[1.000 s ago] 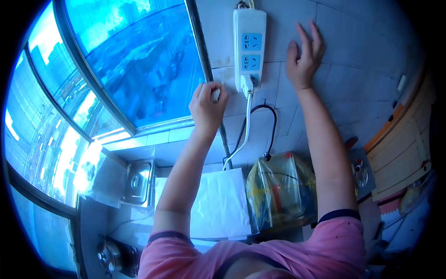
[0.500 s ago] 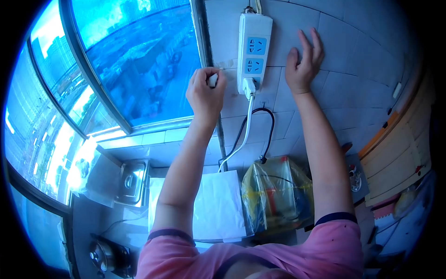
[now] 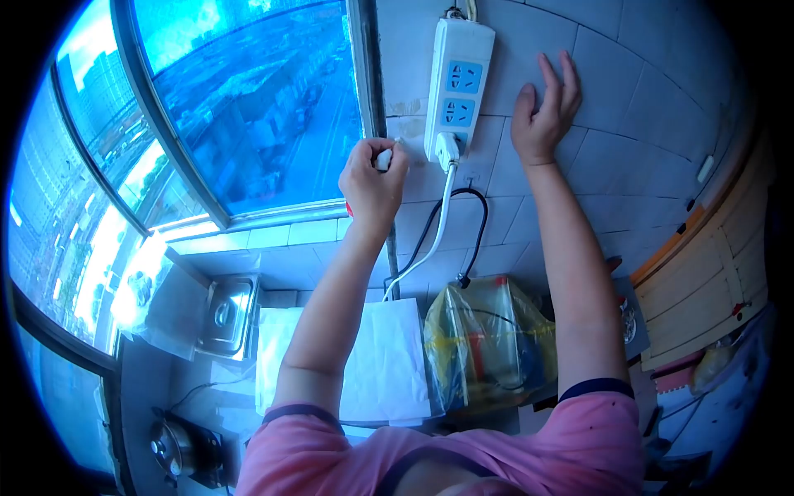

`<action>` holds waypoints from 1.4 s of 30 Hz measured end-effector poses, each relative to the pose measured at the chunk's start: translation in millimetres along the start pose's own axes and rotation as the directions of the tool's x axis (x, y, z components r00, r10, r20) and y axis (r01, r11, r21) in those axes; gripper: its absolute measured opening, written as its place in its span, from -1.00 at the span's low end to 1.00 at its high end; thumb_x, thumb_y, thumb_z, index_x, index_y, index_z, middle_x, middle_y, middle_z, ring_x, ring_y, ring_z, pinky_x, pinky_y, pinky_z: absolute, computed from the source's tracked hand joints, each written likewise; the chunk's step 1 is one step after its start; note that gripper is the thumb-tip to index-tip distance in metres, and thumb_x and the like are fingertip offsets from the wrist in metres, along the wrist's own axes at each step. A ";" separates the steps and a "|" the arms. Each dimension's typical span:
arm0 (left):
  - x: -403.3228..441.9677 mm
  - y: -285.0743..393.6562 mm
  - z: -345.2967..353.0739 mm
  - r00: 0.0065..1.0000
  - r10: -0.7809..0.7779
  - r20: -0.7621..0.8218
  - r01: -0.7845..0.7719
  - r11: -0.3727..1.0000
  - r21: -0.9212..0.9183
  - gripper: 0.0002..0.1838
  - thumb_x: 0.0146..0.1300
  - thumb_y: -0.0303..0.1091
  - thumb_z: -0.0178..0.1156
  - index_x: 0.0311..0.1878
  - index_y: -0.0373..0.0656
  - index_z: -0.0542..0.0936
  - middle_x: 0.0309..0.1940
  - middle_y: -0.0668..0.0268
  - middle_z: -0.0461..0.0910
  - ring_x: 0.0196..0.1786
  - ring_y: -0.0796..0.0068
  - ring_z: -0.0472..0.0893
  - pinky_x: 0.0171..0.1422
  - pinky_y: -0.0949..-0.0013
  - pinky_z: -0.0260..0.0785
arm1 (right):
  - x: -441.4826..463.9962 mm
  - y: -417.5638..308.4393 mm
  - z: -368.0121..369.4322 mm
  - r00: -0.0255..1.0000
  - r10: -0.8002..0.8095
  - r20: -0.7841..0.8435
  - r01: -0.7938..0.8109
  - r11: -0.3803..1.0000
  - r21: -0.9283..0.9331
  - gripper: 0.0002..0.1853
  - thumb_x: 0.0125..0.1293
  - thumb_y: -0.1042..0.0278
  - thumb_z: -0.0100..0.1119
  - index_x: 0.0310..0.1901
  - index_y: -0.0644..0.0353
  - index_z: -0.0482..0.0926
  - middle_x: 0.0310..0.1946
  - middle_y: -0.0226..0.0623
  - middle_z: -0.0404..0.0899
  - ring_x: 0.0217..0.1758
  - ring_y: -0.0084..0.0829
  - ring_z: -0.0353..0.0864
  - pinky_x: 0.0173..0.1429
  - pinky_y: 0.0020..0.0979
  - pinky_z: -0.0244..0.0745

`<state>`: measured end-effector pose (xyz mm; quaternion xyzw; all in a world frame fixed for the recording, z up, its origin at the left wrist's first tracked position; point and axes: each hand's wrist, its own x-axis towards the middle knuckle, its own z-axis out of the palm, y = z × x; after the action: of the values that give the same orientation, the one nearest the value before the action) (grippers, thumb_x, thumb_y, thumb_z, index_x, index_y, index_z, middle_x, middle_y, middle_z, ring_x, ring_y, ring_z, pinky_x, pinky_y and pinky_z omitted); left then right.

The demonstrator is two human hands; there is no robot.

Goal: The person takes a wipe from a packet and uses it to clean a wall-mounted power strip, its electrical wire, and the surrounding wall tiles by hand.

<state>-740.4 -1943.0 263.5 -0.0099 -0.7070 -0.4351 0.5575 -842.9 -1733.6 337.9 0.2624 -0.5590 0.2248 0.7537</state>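
Observation:
My left hand [image 3: 373,183] is closed around a small white object [image 3: 384,159], most of it hidden by the fingers, beside the window frame. A bit of red shows at the hand's lower left edge. My right hand [image 3: 546,112] has its fingers apart near the tiled wall, to the right of the power strip, and holds nothing. Between the hands the white power strip [image 3: 466,50] hangs on the wall, slightly tilted. A white plug [image 3: 447,149] sits in its lowest socket, and a white cord runs down from it.
A black cable [image 3: 485,223] loops below the strip. Under my arms are a white sheet-covered surface [image 3: 389,355] and a yellowish plastic-wrapped item [image 3: 488,347]. A metal lidded tray [image 3: 227,318] and a pot [image 3: 175,446] are at left, a wooden door [image 3: 703,289] at right.
The view has shifted, so the strip appears farther right and the tray and sheet farther left. My left hand stays closed on the white object; my right hand stays open.

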 end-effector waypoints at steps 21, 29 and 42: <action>13.9 10.9 3.2 0.999 0.024 -0.036 -0.022 0.998 0.060 -0.83 0.05 -0.29 0.33 -0.43 -0.17 0.59 -0.51 0.18 0.62 -0.42 0.18 0.65 -0.28 0.26 0.45 | 0.1 -0.2 1.3 1.000 -0.015 0.014 0.016 1.000 -0.015 -0.59 0.27 0.36 0.06 0.17 0.12 0.52 0.27 -0.06 0.35 0.30 -0.03 0.34 0.32 -0.08 0.22; 0.2 6.4 3.6 0.999 -0.044 -0.008 0.044 0.999 0.032 -0.83 0.05 -0.30 0.34 -0.42 -0.17 0.58 -0.48 0.18 0.62 -0.41 0.18 0.64 -0.27 0.27 0.45 | -0.7 0.2 0.7 0.999 -0.022 0.031 0.023 0.999 -0.032 -0.59 0.28 0.36 0.05 0.17 0.13 0.52 0.28 -0.06 0.34 0.30 -0.03 0.34 0.32 -0.08 0.22; 10.3 -2.9 0.9 0.942 0.332 -0.053 -0.323 0.937 0.130 -0.87 -0.01 -0.44 0.37 -0.44 -0.11 0.58 -0.48 0.27 0.59 -0.39 0.25 0.62 -0.31 0.29 0.44 | -4.6 6.6 1.1 1.000 -0.005 0.031 0.007 0.999 -0.049 -0.57 0.25 0.35 0.07 0.17 0.14 0.50 0.29 -0.07 0.33 0.33 0.03 0.29 0.36 -0.02 0.16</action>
<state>-746.5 -1949.1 270.0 -0.0778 -0.6993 -0.2931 0.6473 -849.2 -1729.4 334.7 0.2491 -0.5751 0.2046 0.7519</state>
